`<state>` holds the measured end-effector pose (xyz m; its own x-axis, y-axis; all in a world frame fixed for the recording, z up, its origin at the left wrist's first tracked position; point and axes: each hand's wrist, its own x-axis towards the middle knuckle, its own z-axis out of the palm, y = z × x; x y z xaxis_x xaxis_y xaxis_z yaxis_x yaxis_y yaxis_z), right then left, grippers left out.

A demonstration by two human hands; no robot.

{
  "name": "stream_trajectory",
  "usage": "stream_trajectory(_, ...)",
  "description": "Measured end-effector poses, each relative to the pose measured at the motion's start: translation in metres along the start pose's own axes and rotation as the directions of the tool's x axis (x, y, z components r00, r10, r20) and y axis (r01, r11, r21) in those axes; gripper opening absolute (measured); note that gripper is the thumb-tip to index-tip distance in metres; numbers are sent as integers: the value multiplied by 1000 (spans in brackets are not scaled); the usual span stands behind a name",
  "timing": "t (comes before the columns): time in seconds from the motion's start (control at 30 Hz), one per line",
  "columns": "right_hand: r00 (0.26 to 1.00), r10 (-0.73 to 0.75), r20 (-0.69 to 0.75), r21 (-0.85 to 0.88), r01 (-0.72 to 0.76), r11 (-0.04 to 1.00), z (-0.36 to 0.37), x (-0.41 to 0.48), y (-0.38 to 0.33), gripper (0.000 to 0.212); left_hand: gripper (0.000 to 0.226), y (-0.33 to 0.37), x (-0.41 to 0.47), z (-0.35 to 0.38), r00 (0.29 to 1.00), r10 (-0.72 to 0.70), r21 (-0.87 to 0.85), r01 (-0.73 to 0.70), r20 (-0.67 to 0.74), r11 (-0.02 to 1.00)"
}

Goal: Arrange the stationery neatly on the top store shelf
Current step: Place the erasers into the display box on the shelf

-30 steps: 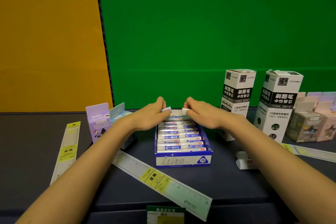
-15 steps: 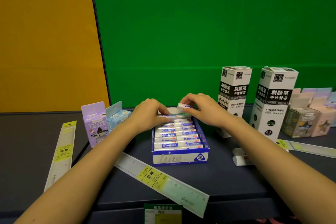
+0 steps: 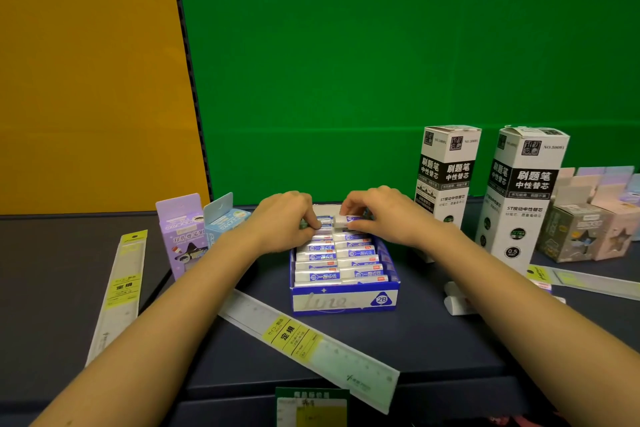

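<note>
Both hands work at the far end of the eraser box, mid-shelf: left hand fingertips pressing an eraser row, right hand pinching one eraser. Forcing it could buckle neighbouring rows.

eraser box centre | ruler before it; tall cartons right; sharpener packs left

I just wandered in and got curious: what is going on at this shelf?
A person is tidying stationery on a dark shelf. Both hands work at the far end of a blue display box of erasers: the right hand pinches one eraser in its fingers, and the left hand presses on the back row. Packaged rulers lie loose around the box, two tall refill boxes stand upright to the right, and another loose eraser lies beside them.
</note>
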<state>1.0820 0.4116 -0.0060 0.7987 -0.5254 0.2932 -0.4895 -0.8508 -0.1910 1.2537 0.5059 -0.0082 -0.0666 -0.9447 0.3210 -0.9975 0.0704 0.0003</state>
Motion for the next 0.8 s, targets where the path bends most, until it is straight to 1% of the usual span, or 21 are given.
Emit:
stream_trajectory(0.17,1000,-9,2,-48,9,999,-1,0,-3,21,22,0,-2,0,1000,-17,-35,17,-7,999)
stream_trajectory(0.3,1000,-23,-16,-149,21,989,2,0,-7,20,22,2,-2,0,1000,-18,-14,18,-14,1000)
stream_trajectory(0.37,1000,-30,1,-171,29,985,2,1,-7,19,23,1,-2,0,1000,-17,-21,17,-8,1000)
stream_trajectory(0.53,994,-42,96,-164,57,985,-5,1,-6,24,26,3,-4,-3,999,-15,-24,16,40,1000)
stream_trajectory(0.67,989,0,149,-135,20,991,-3,-4,-3,33,27,2,-4,-3,995,-70,-36,72,71,997)
stream_trajectory(0.8,982,28,187,-137,-2,991,0,-7,-4,36,27,-1,-2,-1,994,-79,-22,81,74,997)
